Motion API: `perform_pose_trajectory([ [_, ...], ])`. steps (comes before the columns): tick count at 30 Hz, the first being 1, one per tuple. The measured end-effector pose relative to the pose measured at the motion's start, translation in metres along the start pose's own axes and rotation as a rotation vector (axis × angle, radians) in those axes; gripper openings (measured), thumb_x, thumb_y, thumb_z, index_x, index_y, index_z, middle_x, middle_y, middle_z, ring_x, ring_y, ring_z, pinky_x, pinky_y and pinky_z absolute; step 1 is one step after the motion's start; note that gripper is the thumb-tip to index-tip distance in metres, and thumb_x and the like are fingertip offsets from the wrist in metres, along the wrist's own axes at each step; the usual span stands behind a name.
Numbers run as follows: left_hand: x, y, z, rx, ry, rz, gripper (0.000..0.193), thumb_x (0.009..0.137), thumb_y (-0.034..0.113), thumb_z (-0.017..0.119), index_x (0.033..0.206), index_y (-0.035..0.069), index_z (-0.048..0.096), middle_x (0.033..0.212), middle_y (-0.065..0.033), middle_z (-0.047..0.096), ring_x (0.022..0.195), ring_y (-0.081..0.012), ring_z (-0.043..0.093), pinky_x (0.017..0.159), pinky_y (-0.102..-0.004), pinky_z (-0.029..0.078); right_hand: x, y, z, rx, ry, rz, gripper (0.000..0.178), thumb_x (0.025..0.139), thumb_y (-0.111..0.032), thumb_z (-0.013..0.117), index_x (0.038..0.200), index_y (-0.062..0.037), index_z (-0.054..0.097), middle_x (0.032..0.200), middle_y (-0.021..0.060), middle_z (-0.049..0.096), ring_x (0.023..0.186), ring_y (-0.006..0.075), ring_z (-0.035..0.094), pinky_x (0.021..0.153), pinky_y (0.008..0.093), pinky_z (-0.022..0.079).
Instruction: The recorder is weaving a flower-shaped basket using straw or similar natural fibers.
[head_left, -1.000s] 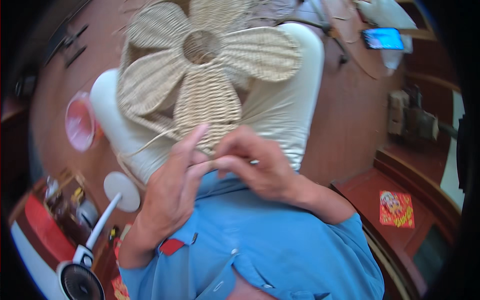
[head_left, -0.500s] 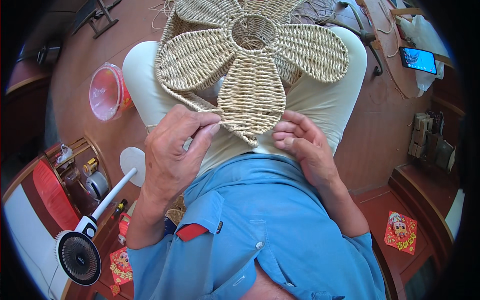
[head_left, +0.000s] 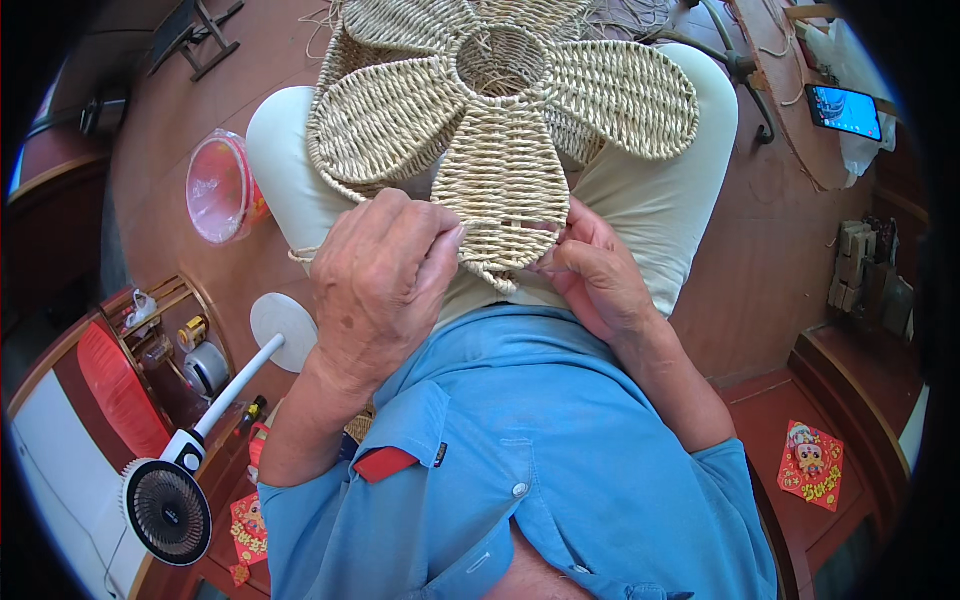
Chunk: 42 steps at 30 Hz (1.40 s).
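A flower-shaped wicker piece of tan twisted straw cord lies across my lap, its petals spreading round a circular hole. My left hand is closed in a pinch at the left edge of the lowest petal, on a thin straw strand that runs onto the weave. On the opposite edge, my right hand grips that petal near its tip, thumb close to the rim and some fingers hidden behind. A narrow gap shows in the weave near the tip. Below it hangs a thick corded edge with a knotted end.
To the left stand a red and clear plastic-wrapped bucket and a white fan on a pole. A lit phone is at the upper right, near a chair base. Loose cords lie beyond my knees.
My left hand has moved right and slightly up, over the petal's edge. My right hand has closed in on the petal's right edge, its fingers going behind it.
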<state>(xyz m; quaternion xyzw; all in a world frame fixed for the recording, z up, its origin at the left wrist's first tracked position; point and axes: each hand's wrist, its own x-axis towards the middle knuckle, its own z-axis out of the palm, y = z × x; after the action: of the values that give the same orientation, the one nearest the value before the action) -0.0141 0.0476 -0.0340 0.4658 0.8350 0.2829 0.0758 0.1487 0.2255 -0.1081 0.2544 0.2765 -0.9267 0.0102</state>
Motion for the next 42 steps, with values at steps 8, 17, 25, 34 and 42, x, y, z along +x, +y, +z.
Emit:
perform_pose_trajectory([
  [8,0.011,0.006,0.002,0.133,-0.043,0.166,0.016,0.088,0.010,0.083,0.099,0.011,0.070,0.091,-0.0044,0.060,0.085,-0.0260,0.062,0.077,-0.0427,0.048,0.004,0.005,0.001,0.119,0.001,0.035,0.057,0.107,0.008,0.054,0.163,0.0010,0.047,0.154,0.0138,0.065,0.139,0.0233,0.067,0.120,0.0457,0.057],
  [17,0.019,0.016,-0.007,0.335,-0.123,0.307,0.022,0.082,0.013,0.083,0.101,0.011,0.072,0.093,-0.0032,0.060,0.085,-0.0233,0.060,0.077,-0.0404,0.045,0.004,0.008,-0.006,0.149,-0.024,0.011,0.053,0.107,0.007,0.051,0.160,0.0017,0.050,0.152,0.0130,0.066,0.139,0.0227,0.067,0.121,0.0455,0.057],
  [25,0.022,0.009,0.010,0.045,-0.149,0.177,0.016,0.090,0.009,0.082,0.103,0.009,0.073,0.095,-0.0053,0.064,0.090,-0.0280,0.063,0.080,-0.0433,0.047,0.001,0.006,-0.004,0.170,0.004,0.045,0.053,0.105,0.006,0.053,0.158,0.0007,0.053,0.151,0.0127,0.067,0.140,0.0229,0.066,0.122,0.0453,0.056],
  [34,0.017,0.008,0.015,0.020,-0.110,0.139,0.018,0.091,0.008,0.082,0.107,0.010,0.075,0.099,-0.0062,0.068,0.093,-0.0286,0.064,0.085,-0.0439,0.048,-0.005,0.003,-0.009,0.313,0.015,0.166,0.053,0.107,-0.002,0.056,0.160,-0.0005,0.049,0.157,0.0138,0.063,0.142,0.0259,0.065,0.126,0.0462,0.051],
  [42,0.015,0.001,-0.009,-0.188,-0.102,-0.120,0.016,0.093,0.000,0.081,0.109,0.003,0.081,0.097,-0.0102,0.075,0.092,-0.0271,0.074,0.082,-0.0390,0.059,-0.004,0.000,-0.004,0.326,0.015,0.152,0.056,0.106,0.001,0.056,0.161,0.0027,0.047,0.157,0.0175,0.063,0.144,0.0284,0.064,0.129,0.0460,0.049],
])
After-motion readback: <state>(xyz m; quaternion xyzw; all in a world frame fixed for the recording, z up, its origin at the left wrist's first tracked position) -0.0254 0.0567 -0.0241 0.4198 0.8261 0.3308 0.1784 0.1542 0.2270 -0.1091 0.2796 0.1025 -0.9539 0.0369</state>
